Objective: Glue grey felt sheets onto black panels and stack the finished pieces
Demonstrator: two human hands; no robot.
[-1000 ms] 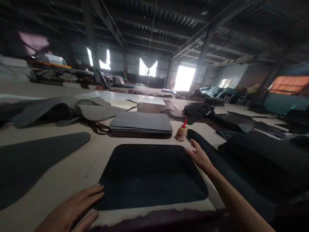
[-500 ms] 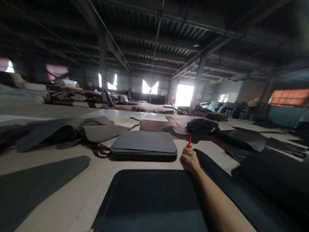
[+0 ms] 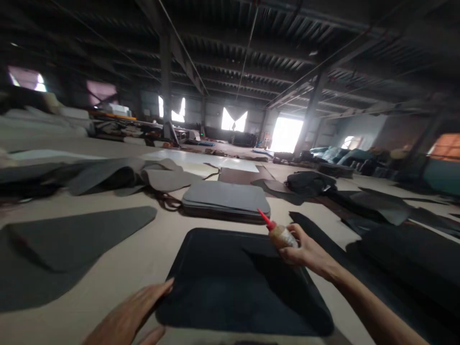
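A black rounded rectangular panel lies flat on the pale table in front of me. My right hand is wrapped round a squeeze bottle with a red pointed nozzle. The bottle is tilted, its tip up and to the left, above the panel's far right part. At the panel's left edge is my left hand, fingers stretched out, thumb apart, fingertips at the rim. Just beyond the panel sits a stack of grey rounded panels.
Large dark grey sheet pieces lie on the left. Crumpled grey sheets are behind them. Dark material is heaped on the right, and a black bundle rests farther back.
My right hand has brought the bottle nearer and tipped it leftward from upright. My left hand has come into view at the panel's left edge. The camera view has shifted.
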